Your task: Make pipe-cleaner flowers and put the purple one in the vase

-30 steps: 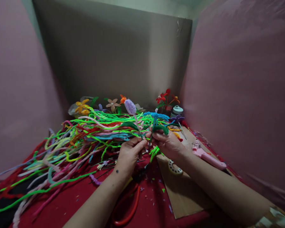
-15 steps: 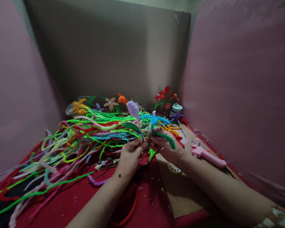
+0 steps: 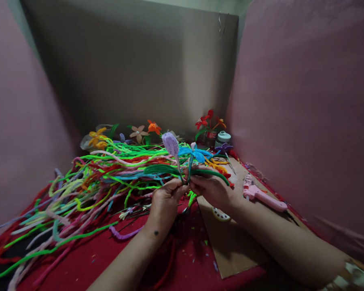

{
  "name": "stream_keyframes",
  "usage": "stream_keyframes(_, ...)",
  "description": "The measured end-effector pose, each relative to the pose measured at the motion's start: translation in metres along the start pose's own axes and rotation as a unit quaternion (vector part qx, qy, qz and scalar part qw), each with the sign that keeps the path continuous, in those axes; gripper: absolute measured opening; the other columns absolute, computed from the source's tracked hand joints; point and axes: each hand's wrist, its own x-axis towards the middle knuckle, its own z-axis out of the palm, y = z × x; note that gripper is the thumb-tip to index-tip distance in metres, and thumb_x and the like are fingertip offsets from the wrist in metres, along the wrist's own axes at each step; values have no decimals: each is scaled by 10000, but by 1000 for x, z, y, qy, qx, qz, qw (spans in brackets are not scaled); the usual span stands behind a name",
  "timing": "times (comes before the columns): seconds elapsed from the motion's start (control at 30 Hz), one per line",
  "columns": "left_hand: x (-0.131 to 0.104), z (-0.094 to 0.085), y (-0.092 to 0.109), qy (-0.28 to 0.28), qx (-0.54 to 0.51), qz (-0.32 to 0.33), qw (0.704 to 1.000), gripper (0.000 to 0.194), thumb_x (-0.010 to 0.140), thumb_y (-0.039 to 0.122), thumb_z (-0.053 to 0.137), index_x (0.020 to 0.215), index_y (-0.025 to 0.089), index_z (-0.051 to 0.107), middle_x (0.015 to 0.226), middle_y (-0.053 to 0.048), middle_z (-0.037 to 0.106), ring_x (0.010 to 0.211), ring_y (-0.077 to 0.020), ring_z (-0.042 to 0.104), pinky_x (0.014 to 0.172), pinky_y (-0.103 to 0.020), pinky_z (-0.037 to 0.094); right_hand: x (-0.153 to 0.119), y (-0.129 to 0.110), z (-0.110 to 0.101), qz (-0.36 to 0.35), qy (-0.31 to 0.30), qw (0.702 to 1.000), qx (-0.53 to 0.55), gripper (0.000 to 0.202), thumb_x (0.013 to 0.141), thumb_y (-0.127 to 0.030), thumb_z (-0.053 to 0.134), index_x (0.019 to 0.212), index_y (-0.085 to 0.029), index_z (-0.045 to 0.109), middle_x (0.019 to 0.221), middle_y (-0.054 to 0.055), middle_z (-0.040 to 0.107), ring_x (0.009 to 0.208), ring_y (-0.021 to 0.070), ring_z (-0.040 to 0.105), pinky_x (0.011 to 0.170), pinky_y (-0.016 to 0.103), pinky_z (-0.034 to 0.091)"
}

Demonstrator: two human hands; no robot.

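My left hand [image 3: 165, 202] is closed in a pinch on the lower stem of a lilac pipe-cleaner flower bud [image 3: 170, 144], which stands nearly upright. Close against it, my right hand [image 3: 210, 189] has its fingers closed on the stem of a blue pipe-cleaner flower [image 3: 198, 154] with a pale centre. Both stems come together between my fingertips. One long green leaf [image 3: 159, 169] spreads to the left from the stems, and another green leaf [image 3: 215, 173] reaches right over my right hand. My fingers hide where the stems join.
A heap of loose coloured pipe cleaners [image 3: 109, 173] covers the left of the red cloth [image 3: 109, 258]. Finished flowers [image 3: 138, 133] stand at the back. To the right lie a cardboard sheet [image 3: 230, 250], a pink glue gun [image 3: 265, 197] and a purple flower [image 3: 224, 148], near a lidded jar [image 3: 223, 138].
The left leaf has swung out longer and flatter to the left, and the right leaf lies flatter too. The blue flower has turned to face me more. Both hands remain together at the stems.
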Motion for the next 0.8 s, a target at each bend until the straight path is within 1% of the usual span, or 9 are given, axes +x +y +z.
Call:
stream_keyframes(0.13,-1,1,5,19,8,-3,1000,181,682,312,642,579,175,584,568,40,492,574,-106,391,566,-206,339,-1,-5,5,15,11,1000,5,223,722,-374,658,662,-165,607,523,-25,484,479,91,397,485,247,276)
stream_keyframes(0.23,0,1,8,31,-22,-37,999,237,674,310,631,503,175,539,498,44,472,522,-101,384,526,-211,316,-2,-9,9,27,25,999,22,232,676,-386,692,672,-167,613,509,-32,488,466,90,398,481,248,285)
stream_keyframes(0.33,1,1,10,23,-50,-65,996,252,669,301,622,476,166,532,469,44,473,496,-94,382,515,-214,306,-3,-9,11,28,24,999,36,248,651,-391,712,678,-165,614,523,-30,497,469,83,395,470,241,277)
stream_keyframes(0.43,2,1,11,18,-55,-47,997,210,644,281,649,496,163,558,486,48,481,502,-87,370,514,-212,300,-2,-7,11,37,21,998,41,250,646,-389,715,707,-164,622,553,-29,506,474,80,396,465,239,276)
stream_keyframes(0.5,2,0,10,8,-54,-49,997,214,632,301,667,504,163,567,491,47,485,502,-86,369,506,-213,298,-3,-7,10,40,25,999,22,218,670,-366,701,696,-168,613,577,-28,509,488,83,406,479,243,292)
stream_keyframes(0.57,3,-2,9,-5,-45,-52,998,221,611,329,687,510,161,585,499,42,498,510,-90,383,512,-216,310,-3,-8,9,27,21,999,-12,196,712,-345,669,659,-177,584,568,-34,484,488,83,394,482,247,287)
stream_keyframes(0.63,4,-3,8,-14,-37,-52,998,219,594,348,694,523,159,610,508,36,513,517,-94,396,520,-220,321,-4,-10,9,15,15,999,-37,218,736,-337,647,617,-186,544,538,-44,442,475,83,366,471,250,262)
stream_keyframes(0.73,6,-5,7,-24,-31,-60,997,208,599,358,687,550,160,642,525,28,540,525,-103,411,522,-229,329,-5,-11,8,16,28,999,-43,259,713,-341,665,573,-192,506,500,-52,407,464,86,345,461,254,241)
stream_keyframes(0.8,6,-6,7,-34,-27,-68,997,194,599,352,685,569,161,666,543,19,565,535,-110,423,532,-236,337,-5,-11,7,20,39,998,-41,259,695,-342,680,571,-193,509,492,-53,401,466,88,343,460,255,235)
